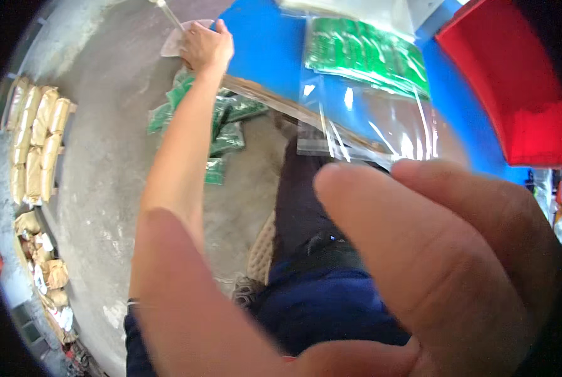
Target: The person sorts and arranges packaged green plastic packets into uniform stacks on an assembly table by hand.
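My left arm stretches forward, and my left hand (pixel 207 47) is at the far left corner of a blue tabletop (pixel 262 41). It lies against a pale, translucent piece (pixel 171 43); the thumb stands out, but the other fingers are partly hidden. Large and blurred, my right hand (pixel 444 264) is raised close to the camera, thumb and fingers apart, with nothing seen between them. Beyond its fingertips a clear plastic bag (pixel 356 116) hangs over the table's near edge. Green packets (pixel 362 50) lie in the bag's far end.
Several green packets in clear wrapping (pixel 227 135) lie below the table's edge at the left. A red bin (pixel 513 81) stands at the right. Brown sacks (pixel 36 135) are stacked at the far left, near a cardboard box of crumpled wrapping (pixel 52 276). A thin pale rod (pixel 170 14) rises beyond my left hand.
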A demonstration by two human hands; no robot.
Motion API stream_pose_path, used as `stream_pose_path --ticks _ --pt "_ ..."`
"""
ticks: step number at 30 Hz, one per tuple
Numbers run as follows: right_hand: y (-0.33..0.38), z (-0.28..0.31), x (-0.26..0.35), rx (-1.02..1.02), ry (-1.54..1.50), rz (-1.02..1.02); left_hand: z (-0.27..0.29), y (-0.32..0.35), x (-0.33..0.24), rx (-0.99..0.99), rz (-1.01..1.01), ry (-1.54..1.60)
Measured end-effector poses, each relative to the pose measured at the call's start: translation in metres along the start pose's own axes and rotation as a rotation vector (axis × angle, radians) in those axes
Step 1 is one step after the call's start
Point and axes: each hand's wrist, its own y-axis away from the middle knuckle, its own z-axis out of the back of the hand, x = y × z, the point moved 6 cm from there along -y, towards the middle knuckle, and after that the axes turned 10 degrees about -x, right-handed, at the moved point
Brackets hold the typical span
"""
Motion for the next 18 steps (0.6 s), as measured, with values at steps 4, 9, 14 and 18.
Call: stream_pose_path --ticks 4,9,14,18 --pt "0.0 -0.003 0.001 0.005 -0.052 -0.044 0.012 -0.006 0.009 0.017 0.021 -0.017" --pt "-0.005 -0.008 0.028 0.016 -0.154 -0.092 -0.002 0.005 -0.015 0.107 0.066 0.082" --pt "0.096 0.006 0.032 0.015 -0.247 -0.074 0.011 0.004 0.011 0.041 0.068 0.055" --pt "0.076 0.034 0.03 0.236 -0.445 0.342 0.001 0.002 0.004 -0.073 0.0 0.015"
